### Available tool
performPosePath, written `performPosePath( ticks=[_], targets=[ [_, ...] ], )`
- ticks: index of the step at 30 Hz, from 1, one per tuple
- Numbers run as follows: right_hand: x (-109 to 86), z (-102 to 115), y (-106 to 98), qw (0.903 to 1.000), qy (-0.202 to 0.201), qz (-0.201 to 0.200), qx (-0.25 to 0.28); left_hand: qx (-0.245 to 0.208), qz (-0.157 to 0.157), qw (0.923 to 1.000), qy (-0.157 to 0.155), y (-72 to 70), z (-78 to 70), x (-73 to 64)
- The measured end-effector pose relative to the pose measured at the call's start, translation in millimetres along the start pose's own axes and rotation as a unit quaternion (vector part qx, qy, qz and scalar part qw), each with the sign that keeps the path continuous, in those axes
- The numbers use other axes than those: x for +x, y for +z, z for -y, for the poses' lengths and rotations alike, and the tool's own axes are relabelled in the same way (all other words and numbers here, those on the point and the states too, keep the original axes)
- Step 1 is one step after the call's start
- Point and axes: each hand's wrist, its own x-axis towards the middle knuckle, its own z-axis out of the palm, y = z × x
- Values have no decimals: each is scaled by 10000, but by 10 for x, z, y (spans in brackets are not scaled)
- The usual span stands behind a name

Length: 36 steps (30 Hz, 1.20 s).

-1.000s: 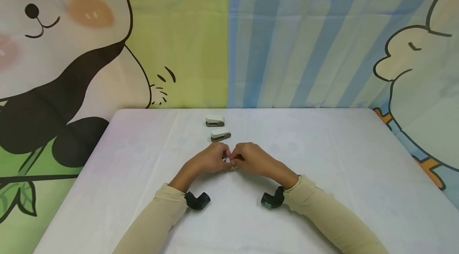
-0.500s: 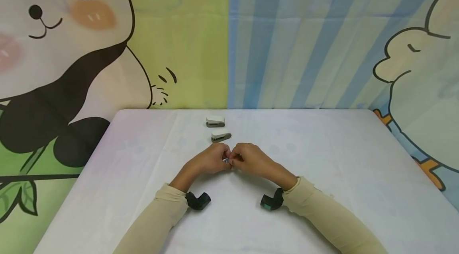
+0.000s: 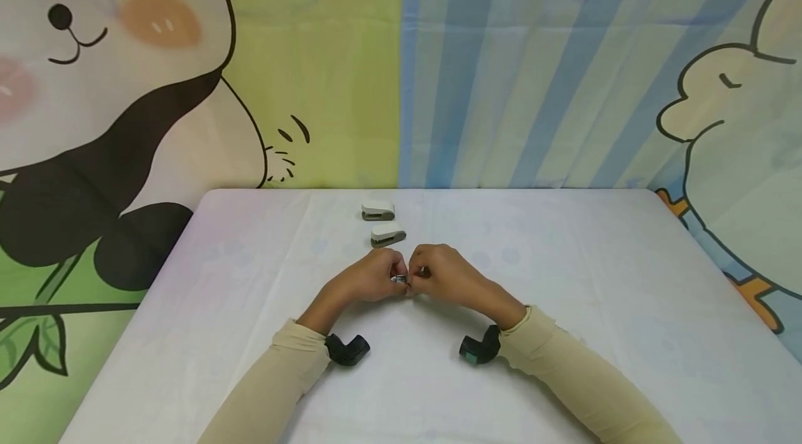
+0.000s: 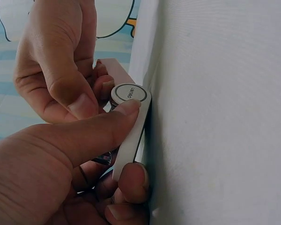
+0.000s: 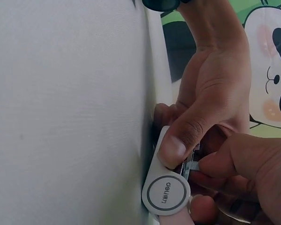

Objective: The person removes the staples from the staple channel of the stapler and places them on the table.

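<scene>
Over the middle of the table, my left hand (image 3: 370, 277) grips a small white stapler (image 4: 129, 140), its thumb pressed near the round logo. The stapler is folded open, with its metal magazine (image 3: 399, 279) showing between my hands. In the right wrist view, my right hand (image 5: 257, 164) pinches a short silvery strip of staples (image 5: 193, 165) between thumb and index finger, right at the magazine. The left thumb (image 5: 173, 147) lies along the stapler's white body there. The far part of the stapler is hidden behind the right fingers.
Two more white-and-grey staplers, a nearer one (image 3: 388, 234) and a farther one (image 3: 378, 211), lie on the white-covered table (image 3: 564, 256) just beyond my hands. A printed cloth (image 3: 338, 82) hangs behind the table's back edge.
My right hand has shifted slightly to the right, and its fingers stand a little farther from the left hand. The left hand keeps its hold on the stapler.
</scene>
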Motion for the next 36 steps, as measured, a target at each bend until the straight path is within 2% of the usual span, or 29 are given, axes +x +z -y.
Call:
performPosePath(
  ticks=[4,9,14,19,24,31,36],
  targets=[
    [-18,17,-57,9995,15,4,-308,-22,30,10000,-10,-8,-18,15],
    [-45,18,-88,9969,-177,-211,-739,-57,99,9999,-110,-6,-26,35],
    [-82,-32,-108,9963,-159,-292,-798,-69,197,9995,-254,39,5,41],
    [-105,-167,-227,9967,246,-538,-556,-88,250,9993,-249,85,23,56],
    [-68,-461,-360,9922,742,-903,-441,-32,187,9995,-261,72,11,51],
    [58,-833,-453,9851,1339,-915,-570,73,97,9995,-301,28,5,18],
    [221,-967,-520,9846,1351,-852,-716,93,108,9995,-267,19,4,28]
  ],
)
